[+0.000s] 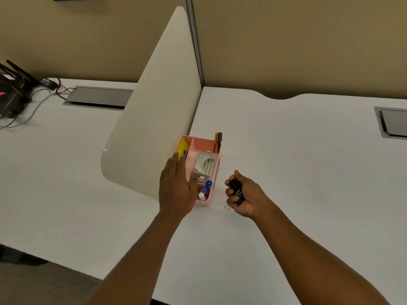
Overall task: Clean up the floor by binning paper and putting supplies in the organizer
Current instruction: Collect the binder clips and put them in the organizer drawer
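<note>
My left hand (pixel 177 186) rests flat and unclenched against the pink organizer (pixel 214 159) — my right hand (pixel 243 194), just right, grasps black binder clips (pixel 236 191).

The organizer (pixel 199 170) stands on the desk (pixel 286 161), touching the divider panel (pixel 154 111) at its 9 o'clock. A hole punch (pixel 203 165) lies inside it, with pens (pixel 218 139) at 12 o'clock and markers (pixel 207 187) at 6 o'clock. Binder clips (pixel 236 192) sit at the organizer's 4 o'clock.

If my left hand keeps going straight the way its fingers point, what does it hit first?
Most likely the pink organizer: the left hand already hovers over its near-left edge, fingers aimed at the yellow pad compartment. The white divider panel stands just to the left. Height above the rim is unclear.
</note>
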The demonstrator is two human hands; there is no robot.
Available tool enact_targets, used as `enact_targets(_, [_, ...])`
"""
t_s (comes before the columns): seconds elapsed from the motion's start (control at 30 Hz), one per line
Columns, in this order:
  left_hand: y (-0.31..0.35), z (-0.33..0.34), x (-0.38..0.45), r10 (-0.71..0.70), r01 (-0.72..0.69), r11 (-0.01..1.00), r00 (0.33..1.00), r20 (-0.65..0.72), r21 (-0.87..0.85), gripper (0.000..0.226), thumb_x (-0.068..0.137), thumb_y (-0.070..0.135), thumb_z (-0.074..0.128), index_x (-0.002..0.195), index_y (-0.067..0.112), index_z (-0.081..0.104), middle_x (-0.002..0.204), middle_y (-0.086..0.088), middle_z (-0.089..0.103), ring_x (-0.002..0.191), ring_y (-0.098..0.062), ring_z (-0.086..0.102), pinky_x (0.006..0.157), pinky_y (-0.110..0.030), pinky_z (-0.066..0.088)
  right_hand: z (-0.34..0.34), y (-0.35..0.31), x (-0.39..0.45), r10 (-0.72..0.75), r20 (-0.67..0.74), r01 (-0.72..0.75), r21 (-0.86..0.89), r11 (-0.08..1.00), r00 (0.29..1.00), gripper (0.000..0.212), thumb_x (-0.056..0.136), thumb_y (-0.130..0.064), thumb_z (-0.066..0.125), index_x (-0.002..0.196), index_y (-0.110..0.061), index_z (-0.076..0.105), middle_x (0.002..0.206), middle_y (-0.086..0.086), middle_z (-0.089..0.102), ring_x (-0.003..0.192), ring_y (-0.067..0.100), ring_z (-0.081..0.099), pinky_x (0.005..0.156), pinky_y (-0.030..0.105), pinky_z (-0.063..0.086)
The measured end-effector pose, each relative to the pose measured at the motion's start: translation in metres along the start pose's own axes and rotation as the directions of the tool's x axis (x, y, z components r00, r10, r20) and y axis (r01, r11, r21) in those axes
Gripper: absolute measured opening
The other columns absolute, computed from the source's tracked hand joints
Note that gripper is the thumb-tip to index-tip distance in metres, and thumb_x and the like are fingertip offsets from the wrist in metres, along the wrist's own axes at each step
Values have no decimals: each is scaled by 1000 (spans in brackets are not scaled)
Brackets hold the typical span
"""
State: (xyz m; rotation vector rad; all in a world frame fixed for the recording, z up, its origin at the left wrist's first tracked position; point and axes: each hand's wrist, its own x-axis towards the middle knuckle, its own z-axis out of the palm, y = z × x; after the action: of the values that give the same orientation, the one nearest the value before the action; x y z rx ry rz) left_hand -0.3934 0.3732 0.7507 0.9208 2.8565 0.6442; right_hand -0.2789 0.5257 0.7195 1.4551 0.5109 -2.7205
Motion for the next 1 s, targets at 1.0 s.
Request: enact_targets(1.0, [-42, 39, 11, -7, -35, 973, 984, 179, 229, 102, 82, 79, -2, 155, 9, 8, 164, -11, 10, 151, -27, 7, 123, -40, 15, -40, -34, 47, 59, -65, -75, -279, 957, 996, 34, 97, -30, 55, 79, -13, 79, 70, 2, 63, 48, 11, 47, 35, 18, 33])
